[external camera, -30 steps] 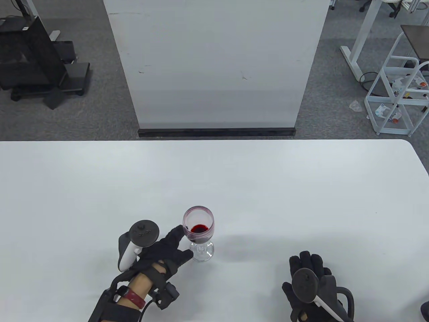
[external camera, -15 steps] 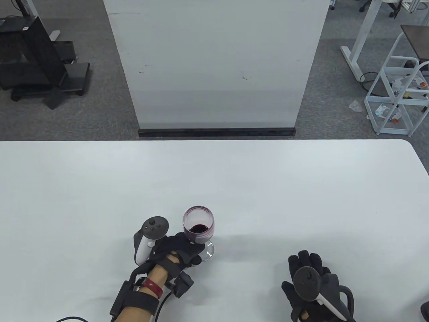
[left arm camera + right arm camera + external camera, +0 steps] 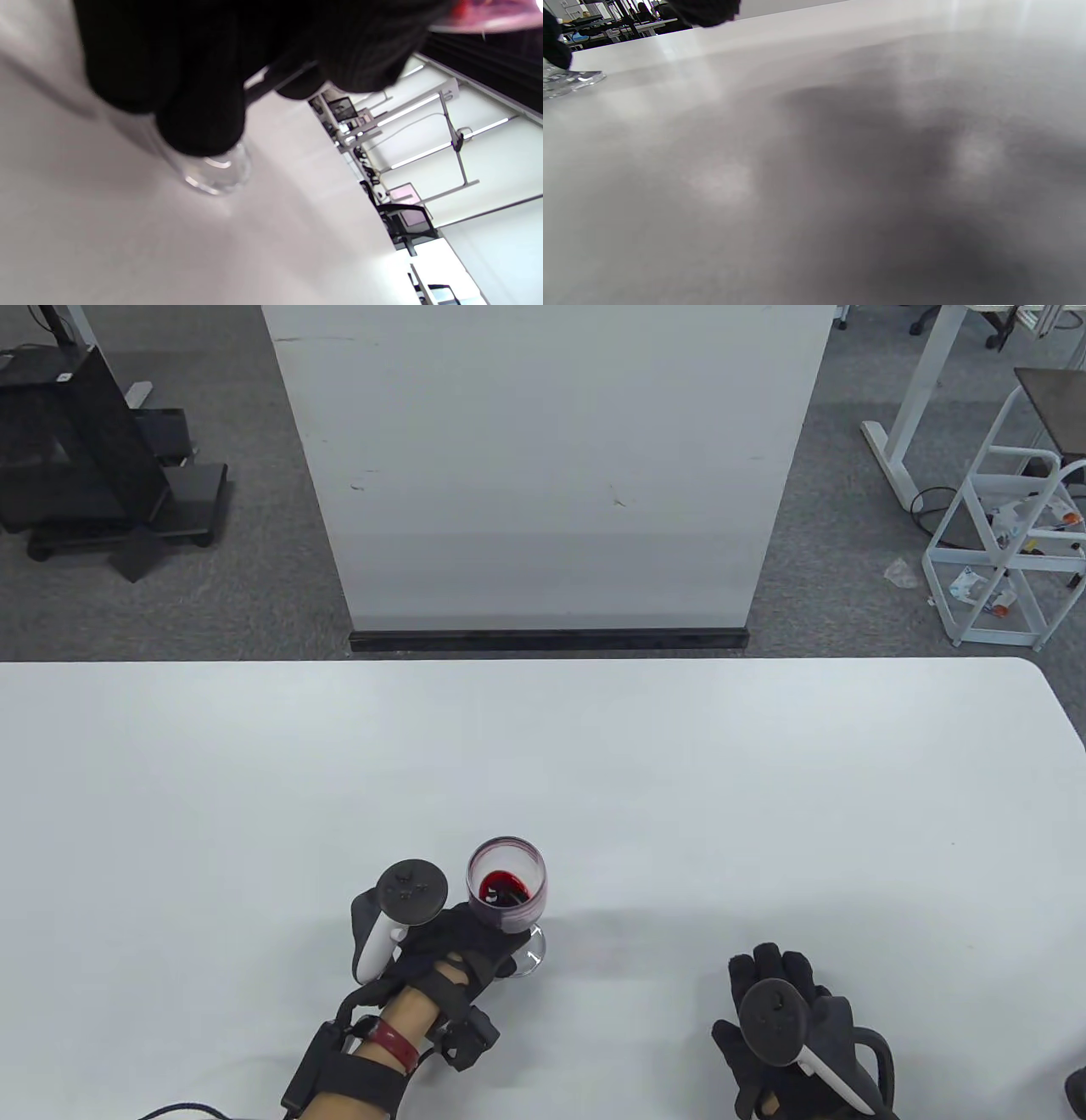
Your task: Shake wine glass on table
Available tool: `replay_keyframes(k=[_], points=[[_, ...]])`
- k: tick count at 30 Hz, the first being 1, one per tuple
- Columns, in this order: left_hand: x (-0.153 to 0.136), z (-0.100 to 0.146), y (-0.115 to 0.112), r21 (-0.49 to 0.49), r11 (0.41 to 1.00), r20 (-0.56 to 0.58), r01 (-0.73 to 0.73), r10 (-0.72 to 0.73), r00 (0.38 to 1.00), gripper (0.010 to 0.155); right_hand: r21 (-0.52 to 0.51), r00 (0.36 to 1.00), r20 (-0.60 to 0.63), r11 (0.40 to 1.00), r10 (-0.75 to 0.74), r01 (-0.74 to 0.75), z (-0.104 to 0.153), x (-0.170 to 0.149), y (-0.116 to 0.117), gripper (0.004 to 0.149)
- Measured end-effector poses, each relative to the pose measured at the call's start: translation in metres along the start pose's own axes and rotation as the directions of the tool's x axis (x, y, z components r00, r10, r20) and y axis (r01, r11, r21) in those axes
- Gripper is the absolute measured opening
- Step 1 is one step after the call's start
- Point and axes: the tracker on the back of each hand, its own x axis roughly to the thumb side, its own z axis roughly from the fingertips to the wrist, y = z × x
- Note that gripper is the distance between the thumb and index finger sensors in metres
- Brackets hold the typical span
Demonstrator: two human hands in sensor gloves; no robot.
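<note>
On the white surface [image 3: 543, 763], near its front edge in the table view, a wine glass [image 3: 507, 891] with a little red wine is stood upright. The left hand [image 3: 462, 946] is wrapped around the stem just under the bowl, fingers closed on it; the foot [image 3: 533, 959] is seen beside the knuckles, apparently on the surface. A low hold of this kind is judged suited to swirling the glass without lifting it. The right hand [image 3: 785, 1027] is laid flat, fingers spread, well apart from the glass, holding nothing.

From the left wrist view, dark gloved fingers [image 3: 199, 123] are seen closed over the stem, with the clear foot [image 3: 216, 171] showing below them. The image is blurred.

From the right wrist view, mostly bare surface [image 3: 840, 169] is shown; the glass foot [image 3: 568, 82] is caught at the far left edge.
</note>
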Motion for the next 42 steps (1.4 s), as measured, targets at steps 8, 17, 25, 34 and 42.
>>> replay_keyframes(k=[8,17,25,34,42], points=[[-0.002,0.000,0.002,0.014,1.000,-0.012,0.010,-0.009,1.000,0.048,0.002,1.000,-0.006,1.000,-0.005,0.005,0.000,0.000,0.000,0.074],[-0.007,-0.001,0.007,0.045,0.999,-0.044,-0.027,0.029,0.999,0.048,0.007,1.000,-0.006,1.000,-0.006,0.006,0.000,-0.001,0.001,0.074],[-0.008,-0.002,0.007,0.033,0.999,-0.044,-0.033,0.034,0.998,0.049,0.010,1.000,-0.007,1.000,-0.009,0.009,-0.001,-0.001,0.001,0.074],[-0.011,-0.003,0.009,-0.001,0.998,-0.053,-0.055,0.055,0.997,0.053,0.015,1.000,-0.010,1.000,-0.008,0.008,-0.001,-0.002,0.002,0.074],[-0.011,-0.002,0.009,0.026,0.999,-0.051,-0.034,0.035,0.998,0.054,0.018,1.000,-0.012,1.000,-0.011,0.012,-0.001,-0.002,0.002,0.074]])
